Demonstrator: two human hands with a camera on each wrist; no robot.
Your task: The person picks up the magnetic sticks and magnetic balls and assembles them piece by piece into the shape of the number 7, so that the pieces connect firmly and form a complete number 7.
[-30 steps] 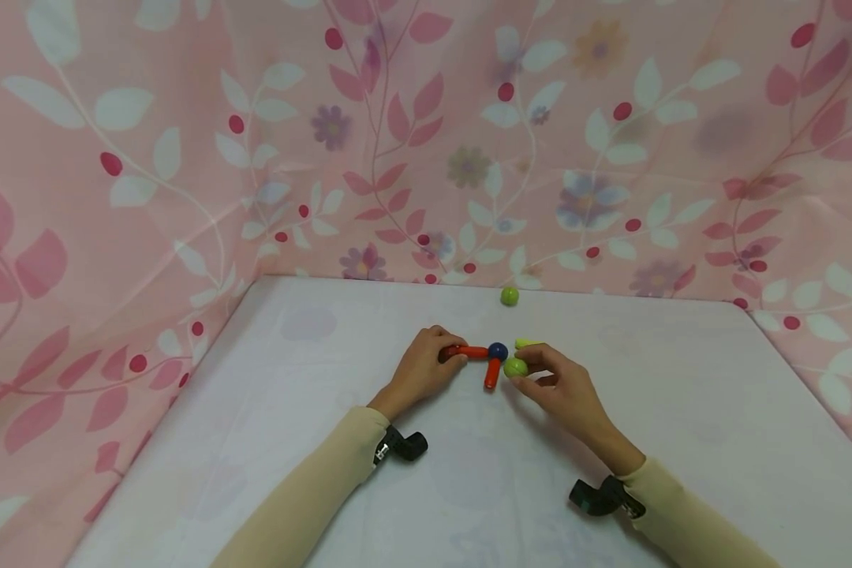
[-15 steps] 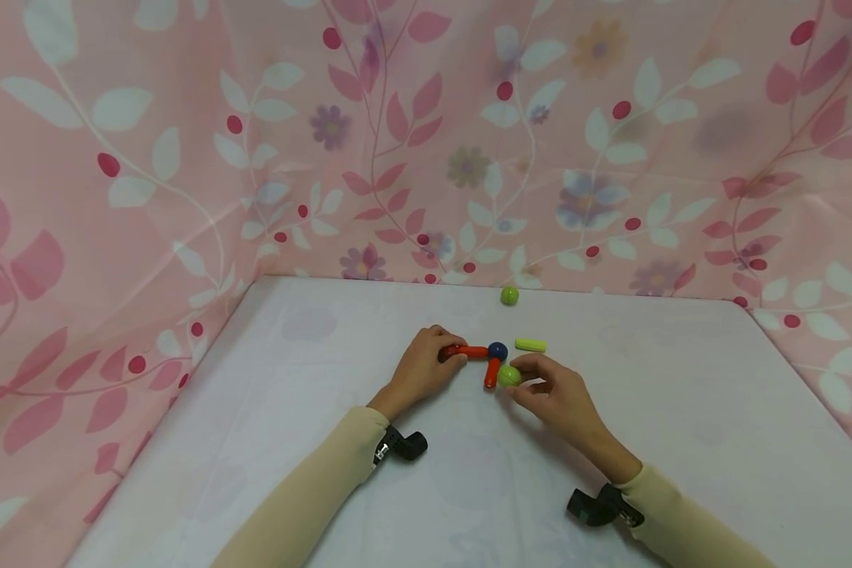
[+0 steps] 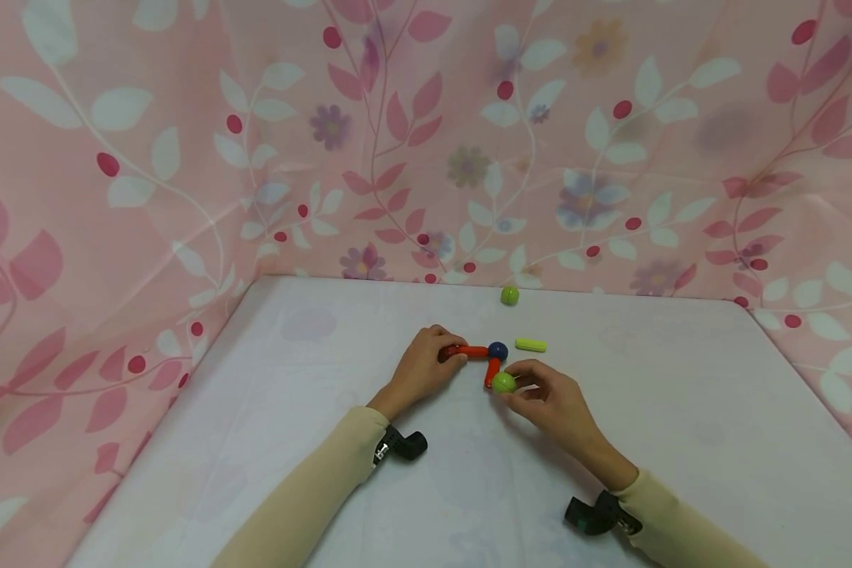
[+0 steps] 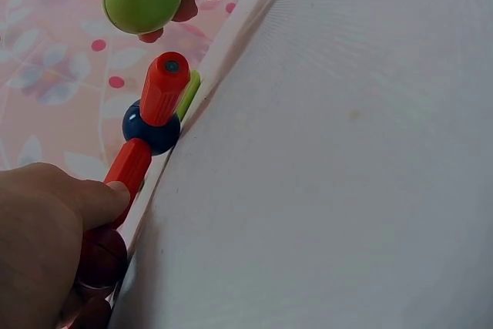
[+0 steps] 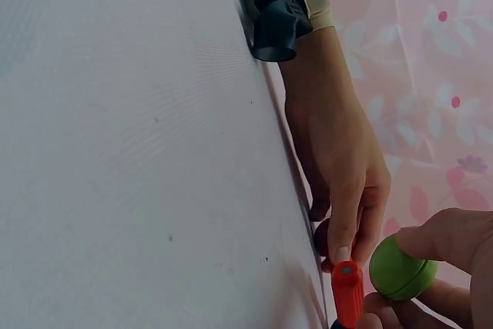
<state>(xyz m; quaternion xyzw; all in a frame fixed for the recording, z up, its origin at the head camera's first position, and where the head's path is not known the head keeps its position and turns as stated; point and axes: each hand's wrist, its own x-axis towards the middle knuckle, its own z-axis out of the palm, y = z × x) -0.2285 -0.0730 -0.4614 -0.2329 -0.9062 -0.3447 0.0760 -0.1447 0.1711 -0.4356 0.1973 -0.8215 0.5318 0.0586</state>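
Observation:
Magnetic building pieces lie joined on the white table: a blue ball (image 3: 498, 351) links two red rods, one running left (image 3: 476, 352), the other rod (image 4: 163, 90) pointing toward the person. My left hand (image 3: 426, 363) grips the left-running rod near a dark red ball (image 4: 103, 256), which the fingers partly cover. My right hand (image 3: 555, 397) pinches a green ball (image 3: 503, 383) between thumb and fingers. In the left wrist view a small gap shows between this ball and the free rod's grey-tipped end. The right wrist view shows the green ball (image 5: 401, 269) beside that rod's end.
A yellow-green rod (image 3: 531, 345) lies just right of the blue ball. Near the table's back edge sits another green ball (image 3: 510, 295). A pink floral cloth (image 3: 426, 158) hangs behind the white table (image 3: 312, 473).
My right hand has brought the green ball left and toward the person, from beside the blue ball to the free rod's end, uncovering the yellow-green rod. My left hand has stayed still.

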